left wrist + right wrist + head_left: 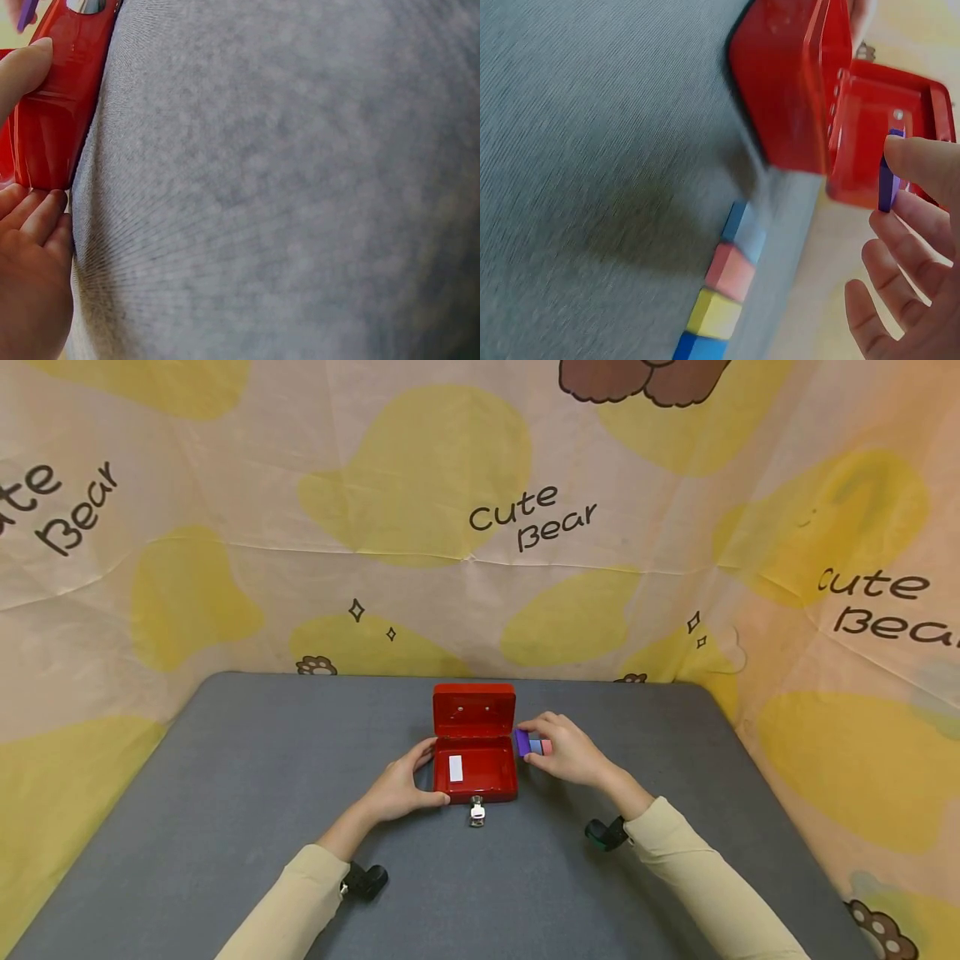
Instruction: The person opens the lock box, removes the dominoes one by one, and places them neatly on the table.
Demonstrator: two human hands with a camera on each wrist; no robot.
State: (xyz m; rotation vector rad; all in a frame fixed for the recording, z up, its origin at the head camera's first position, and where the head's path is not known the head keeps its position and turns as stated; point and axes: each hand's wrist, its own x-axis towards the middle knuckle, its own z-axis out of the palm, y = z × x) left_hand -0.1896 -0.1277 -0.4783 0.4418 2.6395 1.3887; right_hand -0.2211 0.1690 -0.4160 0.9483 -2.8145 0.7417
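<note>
A small red metal cash box (489, 793) stands on the table with its lid (474, 710) raised. A white rectangular piece (456, 768) lies inside, toward the left; whether it is a block or a label I cannot tell. My left hand (397, 789) holds the box at its left side, thumb on the front face and fingers along the side. Just right of the box, my right hand (570, 753) pinches a flat purple block (886, 180) between thumb and index finger, above the table. The other right fingers are spread loosely.
Beside the box's right side, a row of small blocks sits on the grey table (262, 777): blue (742, 229), pink (730, 270), yellow (713, 313) and a darker blue (699, 348). A silver latch (477, 811) hangs at the box's front. Patterned cloth (420, 468) surrounds the table.
</note>
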